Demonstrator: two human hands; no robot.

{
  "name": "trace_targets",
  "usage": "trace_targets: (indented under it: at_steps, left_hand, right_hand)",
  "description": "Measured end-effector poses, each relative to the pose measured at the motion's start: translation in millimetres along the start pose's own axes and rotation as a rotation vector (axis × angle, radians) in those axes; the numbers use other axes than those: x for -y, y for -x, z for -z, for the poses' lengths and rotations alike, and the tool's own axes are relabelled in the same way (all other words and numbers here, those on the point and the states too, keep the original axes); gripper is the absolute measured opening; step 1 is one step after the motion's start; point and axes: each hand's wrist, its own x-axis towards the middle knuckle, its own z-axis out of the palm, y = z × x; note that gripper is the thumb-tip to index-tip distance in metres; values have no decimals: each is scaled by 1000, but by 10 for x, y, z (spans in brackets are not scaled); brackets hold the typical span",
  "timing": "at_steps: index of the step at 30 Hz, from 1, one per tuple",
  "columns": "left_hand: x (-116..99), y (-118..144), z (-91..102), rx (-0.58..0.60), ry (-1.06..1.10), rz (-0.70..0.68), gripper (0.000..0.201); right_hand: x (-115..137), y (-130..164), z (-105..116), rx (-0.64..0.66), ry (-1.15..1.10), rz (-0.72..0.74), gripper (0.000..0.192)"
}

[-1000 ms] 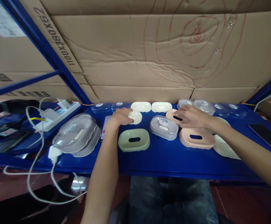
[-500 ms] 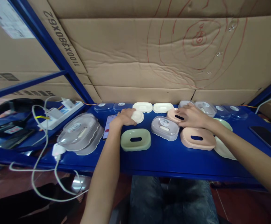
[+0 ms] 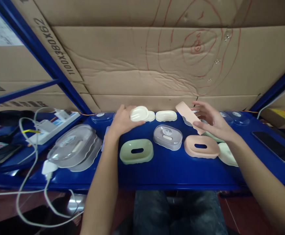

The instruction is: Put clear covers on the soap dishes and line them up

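Left hand: closed on a cream tray, lifted off the blue shelf. The tray sits in your fingertips, roughly level, and overlaps another cream tray just to the right of the hand at the back of the shelf.

Right hand: holding a pink tray, tilted steeply, its upper end pointing away from you. The grip looks to be along one long edge only, thumb on top.

Below and between your hands: a green base just under your left hand, a grey lidded box midway between both hands, a pink base directly under your right hand.

Left of your left hand: a stack of clear lids, then a white power strip with a cable trailing off the shelf.

Risks:
- The pink tray, held by one edge at a tilt, could slip and land on the pink base or the grey lidded box beneath.
- A sweep of your left forearm to the left could catch the stack of clear lids, which sits near the front edge.
- The back row is crowded; setting anything down there could knock its neighbours.

Open room: bare shelf runs along the front edge, nearer to you than the three bases. Cardboard closes off the space just beyond both hands. Above the shelf, between your hands, the air is free.
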Motion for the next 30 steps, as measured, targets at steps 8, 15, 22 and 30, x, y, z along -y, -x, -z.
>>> trace_targets:
  at_steps: [8, 15, 22, 30]
  left_hand:
    - [-740, 191, -86, -15, 358, -259, 97]
    - [-1061, 336, -410, 29, 453, -420, 158]
    - [-1104, 380, -510, -19, 483, -429, 152]
    - [-1100, 355, -585, -137, 611, -458, 130]
  right_hand:
    - [6, 71, -227, -222, -167, -35, 55]
    - [139, 208, -369, -88, 90, 204, 43]
    - [96, 212, -488, -9, 138, 261, 49]
    - [75, 205, -479, -6, 8, 230, 54]
